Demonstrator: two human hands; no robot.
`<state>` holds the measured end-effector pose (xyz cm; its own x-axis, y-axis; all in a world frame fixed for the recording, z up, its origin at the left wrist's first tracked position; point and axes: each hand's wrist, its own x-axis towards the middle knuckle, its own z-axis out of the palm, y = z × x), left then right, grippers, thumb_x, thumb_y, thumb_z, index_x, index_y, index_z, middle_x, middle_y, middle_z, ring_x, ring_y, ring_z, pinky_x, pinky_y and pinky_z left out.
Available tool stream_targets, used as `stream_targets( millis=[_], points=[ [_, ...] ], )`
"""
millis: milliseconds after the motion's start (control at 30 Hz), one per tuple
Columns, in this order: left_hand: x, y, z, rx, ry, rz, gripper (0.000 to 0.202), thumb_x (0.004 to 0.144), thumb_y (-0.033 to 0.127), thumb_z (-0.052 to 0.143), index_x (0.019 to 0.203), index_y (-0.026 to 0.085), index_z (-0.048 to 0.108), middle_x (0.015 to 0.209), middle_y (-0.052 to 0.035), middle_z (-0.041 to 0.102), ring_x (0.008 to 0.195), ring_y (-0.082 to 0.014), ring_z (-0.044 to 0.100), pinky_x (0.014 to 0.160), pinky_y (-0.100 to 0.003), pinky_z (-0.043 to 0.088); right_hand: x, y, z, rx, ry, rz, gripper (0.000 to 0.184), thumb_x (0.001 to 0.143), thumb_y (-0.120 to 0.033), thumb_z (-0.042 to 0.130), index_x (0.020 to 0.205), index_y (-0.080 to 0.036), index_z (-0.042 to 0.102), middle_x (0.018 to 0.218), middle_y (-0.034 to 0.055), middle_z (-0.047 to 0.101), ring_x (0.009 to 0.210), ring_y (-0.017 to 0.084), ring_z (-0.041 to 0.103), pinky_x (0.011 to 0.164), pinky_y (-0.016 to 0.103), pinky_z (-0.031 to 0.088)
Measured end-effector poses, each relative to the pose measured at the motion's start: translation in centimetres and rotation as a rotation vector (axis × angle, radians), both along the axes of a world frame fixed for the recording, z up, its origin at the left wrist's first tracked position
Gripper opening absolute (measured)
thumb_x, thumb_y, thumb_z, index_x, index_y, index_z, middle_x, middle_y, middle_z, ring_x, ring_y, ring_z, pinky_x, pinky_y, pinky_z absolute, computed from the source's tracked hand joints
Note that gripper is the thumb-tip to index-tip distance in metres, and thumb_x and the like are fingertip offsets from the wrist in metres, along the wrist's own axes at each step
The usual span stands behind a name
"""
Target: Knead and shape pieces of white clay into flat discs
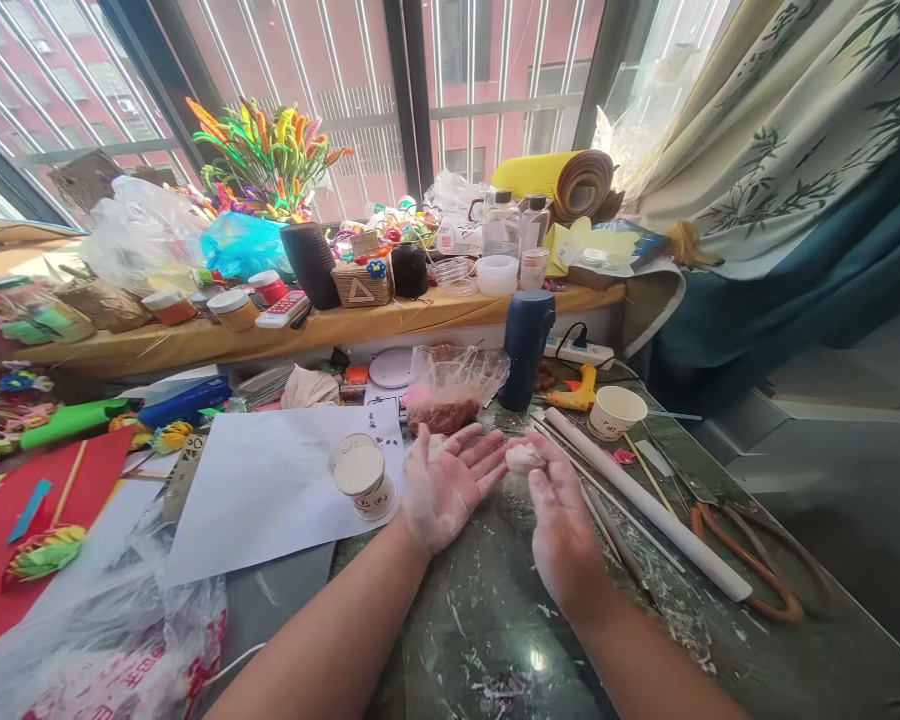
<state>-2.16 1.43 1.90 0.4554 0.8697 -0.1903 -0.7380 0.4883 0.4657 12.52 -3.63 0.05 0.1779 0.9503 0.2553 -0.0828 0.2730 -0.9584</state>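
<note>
With the left hand (450,492) spread palm-up just beside it, hold the pale lump (525,459), pinched between thumb and fingers of the right hand (562,530) above the tabletop (472,610), under light, even pressure, as it probably dents easily.

Matt, clay-like lump (523,459), smooth white paper (259,490), glossy dark tabletop (469,610), crinkled clear plastic bag (146,610)
</note>
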Motion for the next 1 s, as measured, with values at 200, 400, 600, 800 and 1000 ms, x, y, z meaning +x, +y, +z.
stream_targets(
  millis=[200, 400, 600, 800, 1000],
  points=[
    [0.8, -0.9, -1.0, 0.172, 0.287, -0.302, 0.047, 0.085, 0.051, 0.075, 0.113, 0.013, 0.069, 0.12, -0.0161, 0.072, 0.117, -0.0286, 0.066, 0.102, -0.038, 0.048, -0.7, -0.1, -0.2, -0.067, -0.152, 0.117, 0.055, 0.101, -0.039, 0.053, 0.153, -0.03, 0.04, 0.142, 0.01, 0.064, 0.136, 0.027, 0.056, 0.118, 0.053, 0.041],
    [0.7, -1.1, -0.9, 0.253, 0.427, -0.263, 0.055, 0.077, 0.064, 0.077, 0.099, 0.014, 0.067, 0.098, -0.012, 0.073, 0.085, -0.0219, 0.071, 0.074, -0.03, 0.053, -0.1, -0.4, 0.5, -0.032, 0.035, 0.053, 0.049, 0.098, -0.035, 0.059, 0.146, -0.034, 0.05, 0.147, 0.0067, 0.059, 0.137, 0.025, 0.054, 0.119, 0.049, 0.04],
    [1.0, -0.8, -0.8, 0.332, 0.542, -0.137, 0.055, 0.078, 0.07, 0.071, 0.089, 0.016, 0.06, 0.069, -0.0002, 0.06, 0.053, -0.0107, 0.055, 0.05, -0.023, 0.033, -0.2, 0.6, 0.2, -0.176, 0.316, -0.046, 0.034, 0.093, -0.037, 0.068, 0.126, -0.031, 0.067, 0.13, 0.0048, 0.069, 0.126, 0.022, 0.06, 0.118, 0.043, 0.04],
    [1.0, -0.6, -1.4, 0.46, 0.796, 0.234, 0.04, 0.087, 0.055, 0.069, 0.106, 0.021, 0.061, 0.081, -0.0013, 0.062, 0.073, -0.0172, 0.057, 0.071, -0.031, 0.046, -1.0, 0.8, 0.5, -0.303, 0.586, 0.056, 0.032, 0.086, -0.038, 0.075, 0.115, -0.026, 0.07, 0.118, 0.004, 0.073, 0.115, 0.021, 0.067, 0.107, 0.038, 0.051],
    [0.9, -1.8, -1.1, 0.801, 1.031, 0.258, 0.066, 0.074, 0.031, 0.085, 0.135, 0.025, 0.06, 0.136, -0.0115, 0.056, 0.129, -0.0337, 0.05, 0.118, -0.05, 0.032, -0.8, 1.0, 1.6, -0.522, 0.96, 0.349, 0.031, 0.09, -0.045, 0.07, 0.108, -0.019, 0.071, 0.097, 0.0056, 0.076, 0.087, 0.02, 0.073, 0.078, 0.034, 0.063]
  ],
)
